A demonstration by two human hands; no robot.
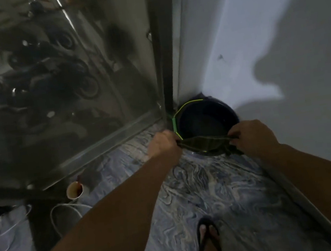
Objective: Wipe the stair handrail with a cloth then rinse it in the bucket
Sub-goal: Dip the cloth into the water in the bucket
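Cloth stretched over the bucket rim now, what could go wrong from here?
1. The cloth hangs at the near rim of the bucket, partly outside it, so wringing by the left hand and right hand may drip onto the patterned floor.
2. A wet floor could be slippery under the sandal.
3. The cup stands nearby and could be knocked.

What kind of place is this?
Probably an indoor stair landing or corridor corner: patterned floor, plain white wall, glass panel overlooking parked motorbikes. A dark bucket stands in the corner.
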